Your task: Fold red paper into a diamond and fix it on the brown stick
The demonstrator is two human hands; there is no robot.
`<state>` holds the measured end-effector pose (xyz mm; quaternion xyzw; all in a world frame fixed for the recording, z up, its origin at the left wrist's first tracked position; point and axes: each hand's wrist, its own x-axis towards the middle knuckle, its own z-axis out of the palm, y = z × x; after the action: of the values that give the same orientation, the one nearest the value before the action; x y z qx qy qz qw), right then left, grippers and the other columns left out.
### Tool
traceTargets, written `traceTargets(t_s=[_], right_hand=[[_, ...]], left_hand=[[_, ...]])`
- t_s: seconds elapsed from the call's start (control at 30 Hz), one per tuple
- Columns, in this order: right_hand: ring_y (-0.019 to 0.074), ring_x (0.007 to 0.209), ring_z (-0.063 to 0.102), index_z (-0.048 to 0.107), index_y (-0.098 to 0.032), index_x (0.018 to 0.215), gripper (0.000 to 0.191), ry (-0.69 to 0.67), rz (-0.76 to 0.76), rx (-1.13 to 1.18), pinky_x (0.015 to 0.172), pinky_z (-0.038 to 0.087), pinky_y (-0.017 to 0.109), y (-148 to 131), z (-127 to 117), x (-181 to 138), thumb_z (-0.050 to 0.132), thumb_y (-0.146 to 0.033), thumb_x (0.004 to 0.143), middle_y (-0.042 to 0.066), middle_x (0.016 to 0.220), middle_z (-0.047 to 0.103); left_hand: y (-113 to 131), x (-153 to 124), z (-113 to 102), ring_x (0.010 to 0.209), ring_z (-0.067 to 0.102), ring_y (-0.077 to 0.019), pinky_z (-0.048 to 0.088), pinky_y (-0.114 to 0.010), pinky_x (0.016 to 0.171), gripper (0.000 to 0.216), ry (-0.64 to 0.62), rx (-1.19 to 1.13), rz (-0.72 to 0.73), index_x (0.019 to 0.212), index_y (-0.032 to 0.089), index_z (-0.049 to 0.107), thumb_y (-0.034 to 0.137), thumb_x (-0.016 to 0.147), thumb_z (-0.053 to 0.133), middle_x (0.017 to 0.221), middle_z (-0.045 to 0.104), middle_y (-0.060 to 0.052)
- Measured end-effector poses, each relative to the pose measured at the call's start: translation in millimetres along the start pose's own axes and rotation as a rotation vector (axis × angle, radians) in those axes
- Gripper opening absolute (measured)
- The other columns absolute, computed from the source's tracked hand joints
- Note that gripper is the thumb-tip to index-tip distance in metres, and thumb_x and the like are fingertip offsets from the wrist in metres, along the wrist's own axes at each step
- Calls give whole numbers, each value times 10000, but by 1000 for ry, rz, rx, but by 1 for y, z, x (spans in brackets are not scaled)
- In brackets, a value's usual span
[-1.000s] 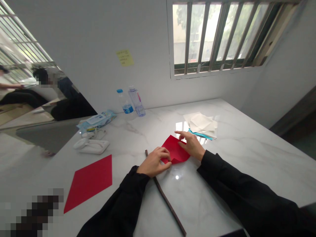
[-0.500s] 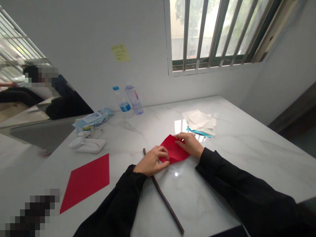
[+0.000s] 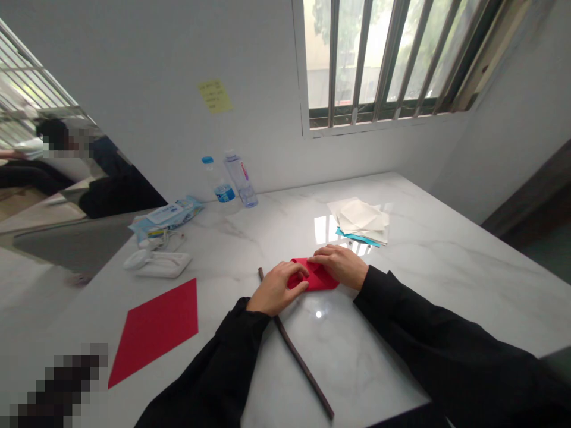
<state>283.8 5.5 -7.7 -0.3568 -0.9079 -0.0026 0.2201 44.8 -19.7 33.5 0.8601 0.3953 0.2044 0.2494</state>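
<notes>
A red sheet of paper (image 3: 319, 280) lies on the marble-patterned table with its far corner folded over toward me. My left hand (image 3: 280, 288) grips the paper's left side, fingers curled and thumb along the near edge. On the far right part, my right hand (image 3: 341, 265) presses the folded flap down with its fingertips. Under my left wrist passes a thin dark brown stick (image 3: 300, 362), running toward the table's front. Another red sheet (image 3: 157, 333) rests flat and unfolded to the left of my left arm.
White papers (image 3: 359, 217) with a blue sheet (image 3: 359, 238) beneath lie beyond my right hand. Two plastic bottles (image 3: 241, 181) stand by the wall. At left are a wipes packet (image 3: 167, 215), a cable and a white tray (image 3: 163, 264). A person (image 3: 104, 160) sits beyond the partition.
The far corner of the red paper has come down toward me, making a fold. My right hand has moved slightly nearer and left with it; my left hand has stayed almost in place.
</notes>
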Motion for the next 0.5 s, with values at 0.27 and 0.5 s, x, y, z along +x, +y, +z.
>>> traceTargets(t_s=[0.27, 0.5], right_hand=[[240, 995, 631, 770, -194, 1172, 335, 1, 20, -1, 932, 536, 387, 6, -9, 2, 590, -28, 944, 84, 1150, 777], [255, 1086, 639, 758, -195, 1214, 306, 75, 15, 84, 999, 551, 416, 1, -10, -3, 686, -133, 923, 113, 1245, 737]], left_hand=[[-2, -1, 9, 1186, 637, -253, 514, -455, 1101, 397, 83, 27, 29, 1304, 316, 698, 212, 926, 634, 1284, 617, -72], [-4, -2, 12, 1146, 638, -238, 528, -463, 1093, 460, 105, 41, 38, 1285, 344, 717, 126, 892, 616, 1314, 564, -64]])
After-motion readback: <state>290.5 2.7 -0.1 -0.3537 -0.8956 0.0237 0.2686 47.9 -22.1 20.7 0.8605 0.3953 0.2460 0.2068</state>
